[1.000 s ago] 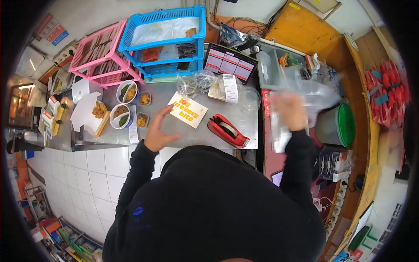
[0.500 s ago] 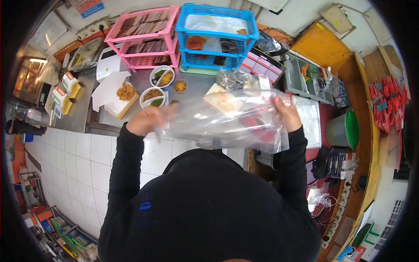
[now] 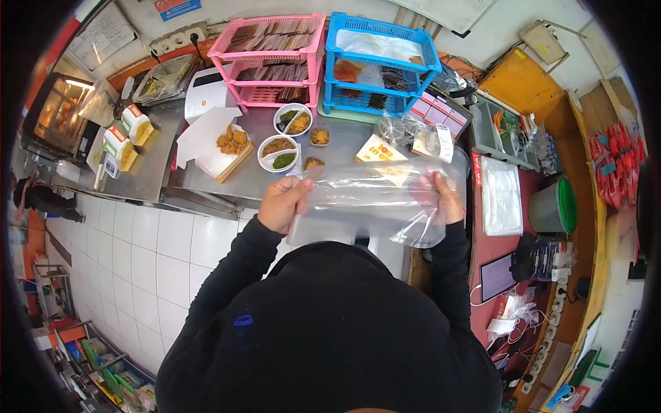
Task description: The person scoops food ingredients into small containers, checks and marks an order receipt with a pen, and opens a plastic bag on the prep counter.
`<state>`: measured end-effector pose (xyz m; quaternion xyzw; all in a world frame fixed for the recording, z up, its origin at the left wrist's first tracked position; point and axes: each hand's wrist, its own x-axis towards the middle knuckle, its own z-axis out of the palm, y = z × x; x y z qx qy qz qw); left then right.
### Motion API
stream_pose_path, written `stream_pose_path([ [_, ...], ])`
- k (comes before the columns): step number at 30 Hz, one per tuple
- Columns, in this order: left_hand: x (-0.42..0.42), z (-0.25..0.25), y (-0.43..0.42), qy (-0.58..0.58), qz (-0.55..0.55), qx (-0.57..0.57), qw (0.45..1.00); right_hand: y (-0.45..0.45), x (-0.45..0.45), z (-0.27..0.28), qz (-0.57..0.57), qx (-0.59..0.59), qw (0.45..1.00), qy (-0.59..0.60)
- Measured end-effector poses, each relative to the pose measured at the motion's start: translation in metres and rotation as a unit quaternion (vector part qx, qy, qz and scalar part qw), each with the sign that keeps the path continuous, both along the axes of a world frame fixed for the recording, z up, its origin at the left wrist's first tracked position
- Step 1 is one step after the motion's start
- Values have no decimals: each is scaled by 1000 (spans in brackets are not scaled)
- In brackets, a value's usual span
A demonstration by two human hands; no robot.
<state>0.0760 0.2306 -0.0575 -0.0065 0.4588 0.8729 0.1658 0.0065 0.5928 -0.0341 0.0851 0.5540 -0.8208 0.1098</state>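
A clear plastic bag (image 3: 365,206) is stretched between my two hands, above the front edge of the steel counter. My left hand (image 3: 284,203) pinches its left end, and my right hand (image 3: 446,198) grips its right end. Behind the bag lies a card with orange and yellow print (image 3: 380,150). Two round bowls of food, one farther back (image 3: 294,121) and one nearer (image 3: 278,153), stand beyond my left hand, with a small tub (image 3: 319,137) beside them. An open white box (image 3: 206,153) holds fried food.
Pink (image 3: 268,62) and blue (image 3: 379,62) rack shelves stand at the back. Right of them are a screen (image 3: 441,113) and a grey tray (image 3: 492,131). A stack of clear bags (image 3: 501,196) and a green-rimmed bin (image 3: 554,206) are at the right. Someone's dark-clothed limb (image 3: 48,199) shows at far left.
My right hand has brought the bag over from the right, and my left hand has taken its other end. The view has turned, so the counter items appear farther right.
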Motion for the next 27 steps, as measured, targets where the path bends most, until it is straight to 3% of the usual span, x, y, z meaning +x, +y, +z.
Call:
stream_pose_path([
  [3, 4, -16, -2, 4, 52, 73, 996, -7, -3, -33, 15, 73, 997, -15],
  [6, 8, 59, 34, -165, 192, -47, 966, -17, 0, -34, 47, 105, 993, -21],
  [7, 10, 56, 31, -142, 181, -45, 972, -17, 1, -36, 77, 94, 992, -27],
  [10, 15, 16, 6, -75, 144, -19, 986, -25, 11, -30, 126, 219, 964, -85],
  [11, 14, -11, -11, -54, 126, 4, 991, -19, 4, -53, 132, 377, 913, -80],
  [12, 15, -25, -20, -33, 108, 26, 993, -21, 4, -65, 99, 485, 867, 57],
  [14, 16, -4, -5, -42, 148, -58, 986, -24, 9, -78, 23, 647, 690, 323],
  [15, 16, 7, 5, -48, 165, -100, 980, -47, 19, -51, 44, 559, 791, 246],
  [18, 18, 19, 16, -19, 177, -122, 977, -95, 40, -12, 186, 314, 919, 147],
  [21, 21, -13, -2, -40, 84, -36, 995, -129, 52, -19, 309, 155, 928, 140],
  [24, 22, 0, 23, 49, 152, -217, 963, -157, 59, -10, 326, 84, 938, 76],
  [25, 21, -1, 29, 56, 176, -196, 963, -164, 60, -17, 303, 52, 946, 105],
  [27, 27, 5, 20, 24, 124, -221, 967, -166, 61, -10, 315, 86, 942, 83],
])
